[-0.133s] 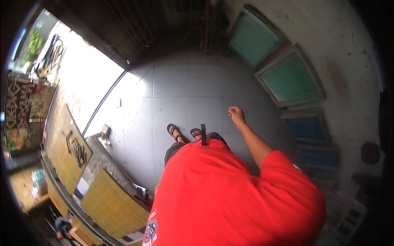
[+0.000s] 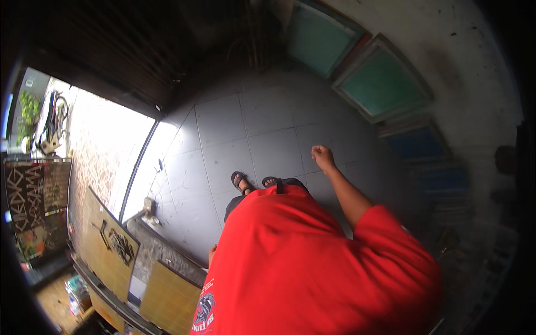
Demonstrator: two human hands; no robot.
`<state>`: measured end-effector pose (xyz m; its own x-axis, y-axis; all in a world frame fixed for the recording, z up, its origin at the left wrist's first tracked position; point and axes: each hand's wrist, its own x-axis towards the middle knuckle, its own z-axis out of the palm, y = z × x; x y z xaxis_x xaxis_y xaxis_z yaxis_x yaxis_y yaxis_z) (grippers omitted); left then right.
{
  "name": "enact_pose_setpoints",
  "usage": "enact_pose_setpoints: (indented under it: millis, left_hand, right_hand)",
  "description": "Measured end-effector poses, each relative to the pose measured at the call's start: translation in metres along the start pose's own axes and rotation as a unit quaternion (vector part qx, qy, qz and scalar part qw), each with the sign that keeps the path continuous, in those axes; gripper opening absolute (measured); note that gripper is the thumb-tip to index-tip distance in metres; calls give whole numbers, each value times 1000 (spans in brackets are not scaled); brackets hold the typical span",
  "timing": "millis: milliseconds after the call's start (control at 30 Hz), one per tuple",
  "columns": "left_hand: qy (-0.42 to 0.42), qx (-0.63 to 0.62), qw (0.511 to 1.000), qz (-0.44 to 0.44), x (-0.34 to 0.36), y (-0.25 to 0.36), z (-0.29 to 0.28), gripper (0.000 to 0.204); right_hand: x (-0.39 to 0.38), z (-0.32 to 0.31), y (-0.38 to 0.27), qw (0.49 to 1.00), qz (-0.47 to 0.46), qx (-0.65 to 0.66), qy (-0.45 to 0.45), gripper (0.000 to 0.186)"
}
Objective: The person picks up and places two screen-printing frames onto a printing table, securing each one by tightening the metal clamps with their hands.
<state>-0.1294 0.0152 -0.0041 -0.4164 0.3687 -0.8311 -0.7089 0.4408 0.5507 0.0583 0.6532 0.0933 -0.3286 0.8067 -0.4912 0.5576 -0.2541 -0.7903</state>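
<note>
My right hand (image 2: 322, 157) hangs out in front over the grey tiled floor (image 2: 220, 120), its fingers curled in. Nothing shows in it, and it touches nothing. Only a sliver of my left hand (image 2: 212, 255) shows beside my red shirt (image 2: 301, 268), near the yellow panels; its fingers are hidden. Below me, my sandalled feet (image 2: 241, 181) stand on the tiles.
Framed screens with green (image 2: 382, 84) and blue (image 2: 416, 144) faces lean along the right wall. To the left, yellowish panels (image 2: 173, 293) rest on a bench, one bearing dark metal pieces (image 2: 120, 245). A bright doorway (image 2: 111, 123) lies beyond, with a bicycle (image 2: 56, 120) outside.
The view has turned a little, so the floor lines tilt and the framed screens shift up and left. My left hand shows slightly more at the shirt's edge. My right hand stays curled.
</note>
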Motion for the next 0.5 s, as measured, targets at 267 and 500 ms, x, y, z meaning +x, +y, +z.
enact_pose_setpoints:
  millis: [267, 500]
  left_hand:
    - [8, 301, 950, 86, 54, 278, 39, 15]
    - [55, 340, 937, 65, 89, 390, 133, 21]
  right_hand:
    - [-14, 6, -8, 993, 94, -73, 8, 38]
    - [194, -124, -105, 964, -31, -230, 130, 55]
